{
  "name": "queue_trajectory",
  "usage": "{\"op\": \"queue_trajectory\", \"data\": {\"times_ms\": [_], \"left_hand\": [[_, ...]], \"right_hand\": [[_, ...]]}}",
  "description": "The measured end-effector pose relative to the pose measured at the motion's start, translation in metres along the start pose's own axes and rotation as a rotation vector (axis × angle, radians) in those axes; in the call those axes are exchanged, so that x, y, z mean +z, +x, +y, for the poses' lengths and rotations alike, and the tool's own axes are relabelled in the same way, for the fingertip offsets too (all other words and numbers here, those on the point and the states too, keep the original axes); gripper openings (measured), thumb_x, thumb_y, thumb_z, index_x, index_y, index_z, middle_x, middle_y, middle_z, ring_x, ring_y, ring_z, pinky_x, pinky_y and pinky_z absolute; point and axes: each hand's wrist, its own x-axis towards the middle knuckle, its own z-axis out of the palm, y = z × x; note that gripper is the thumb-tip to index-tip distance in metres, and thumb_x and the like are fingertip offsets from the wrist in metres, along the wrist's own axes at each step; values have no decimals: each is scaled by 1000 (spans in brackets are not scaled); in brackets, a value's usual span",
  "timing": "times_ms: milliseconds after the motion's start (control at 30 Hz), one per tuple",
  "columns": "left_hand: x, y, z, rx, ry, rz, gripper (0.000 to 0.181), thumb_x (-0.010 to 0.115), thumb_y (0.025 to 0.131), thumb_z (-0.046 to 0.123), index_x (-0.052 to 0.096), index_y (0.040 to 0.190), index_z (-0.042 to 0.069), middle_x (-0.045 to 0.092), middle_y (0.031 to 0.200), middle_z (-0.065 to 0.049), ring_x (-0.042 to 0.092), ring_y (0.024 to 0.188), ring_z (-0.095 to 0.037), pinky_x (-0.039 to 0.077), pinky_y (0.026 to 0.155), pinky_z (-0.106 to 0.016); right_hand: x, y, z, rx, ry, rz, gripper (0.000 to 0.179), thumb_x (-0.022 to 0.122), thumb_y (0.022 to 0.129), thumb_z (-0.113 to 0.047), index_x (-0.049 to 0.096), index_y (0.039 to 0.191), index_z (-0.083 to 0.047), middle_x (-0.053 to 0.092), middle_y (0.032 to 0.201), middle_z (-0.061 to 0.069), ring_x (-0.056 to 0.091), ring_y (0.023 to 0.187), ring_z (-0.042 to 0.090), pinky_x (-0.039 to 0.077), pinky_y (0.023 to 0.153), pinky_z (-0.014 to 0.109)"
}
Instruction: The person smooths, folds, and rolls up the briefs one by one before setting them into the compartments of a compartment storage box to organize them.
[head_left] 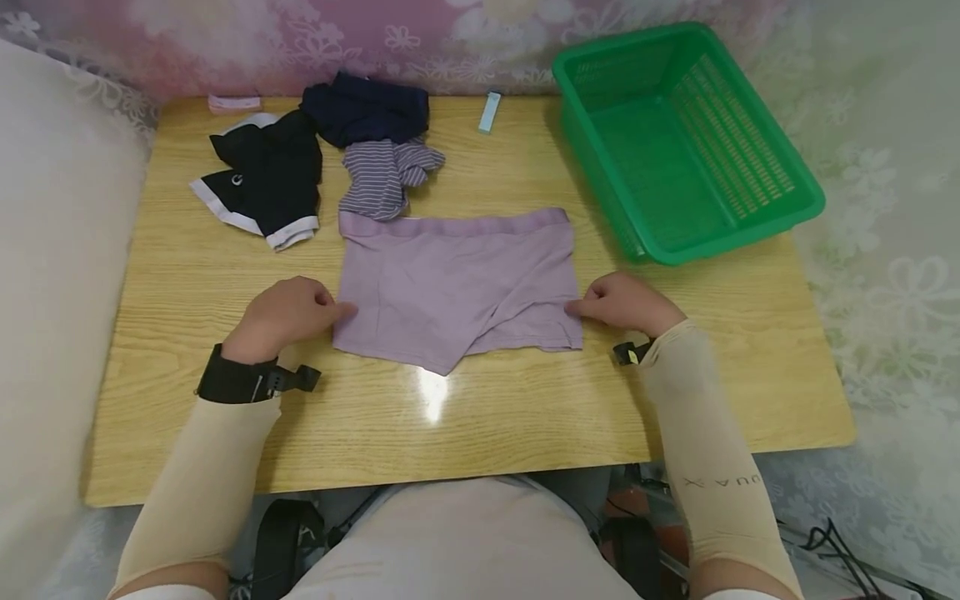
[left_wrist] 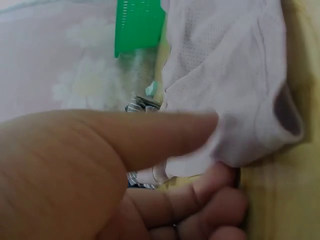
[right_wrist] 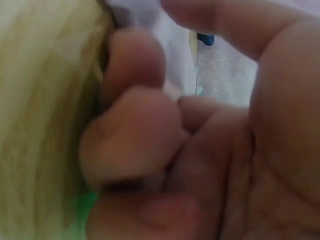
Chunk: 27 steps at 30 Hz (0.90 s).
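A pair of mauve boxer briefs (head_left: 450, 283) lies flat on the table, waistband toward the far side. One front flap slants across it to a point at the near edge. My left hand (head_left: 288, 315) pinches its left side between thumb and curled fingers; the left wrist view shows the thumb (left_wrist: 170, 132) over the cloth and a leg opening beside it. At the opposite side, my right hand (head_left: 626, 302) pinches the edge. Curled fingers (right_wrist: 135, 130) fill much of the right wrist view, where the cloth is mostly hidden.
A green plastic basket (head_left: 652, 158) stands at the back right. Back left lie a black garment with white trim (head_left: 281, 171), a navy folded cloth (head_left: 367, 108) and a striped grey cloth (head_left: 378, 175), which touches the waistband. A pale blue strip (head_left: 490, 112) and pink item (head_left: 234, 103) lie near the wall.
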Motion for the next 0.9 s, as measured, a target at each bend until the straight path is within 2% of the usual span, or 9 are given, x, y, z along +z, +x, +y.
{"op": "queue_trajectory", "data": {"times_ms": [133,300,467,700,900], "left_hand": [[4,-3,-3,31,-28,7,33,63,100,36,65,83,8,53,77,-5,51,74,-26,36,63,-36],[7,-5,-8,35,-75,25,31,64,101,34,68,88,6,56,80,-6,51,77,-27,37,65,-36],[9,-5,-10,32,-118,39,33,66,101,37,70,95,5,57,85,-7,52,81,-27,38,67,-36],[8,-6,-12,57,-136,47,36,67,99,41,69,91,6,55,82,-4,51,77,-25,37,65,-35],[4,-7,-9,62,-139,42,42,62,101,47,66,93,6,54,83,-6,52,79,-26,38,65,-36]], "right_hand": [[3,0,4,-77,37,0,33,68,97,-31,60,71,-12,49,64,-4,45,61,14,37,58,30],[3,-6,4,-51,63,45,26,65,94,-22,56,71,-12,47,66,-2,44,62,16,37,59,31],[4,-11,5,-5,46,79,26,65,96,-25,62,76,-9,54,72,1,47,67,18,39,63,33],[7,-13,0,16,21,91,29,65,99,-30,65,82,-7,60,80,4,51,73,21,41,66,34],[7,-16,-7,41,15,120,34,65,100,-37,65,86,-6,62,86,7,52,76,22,42,67,34]]}}
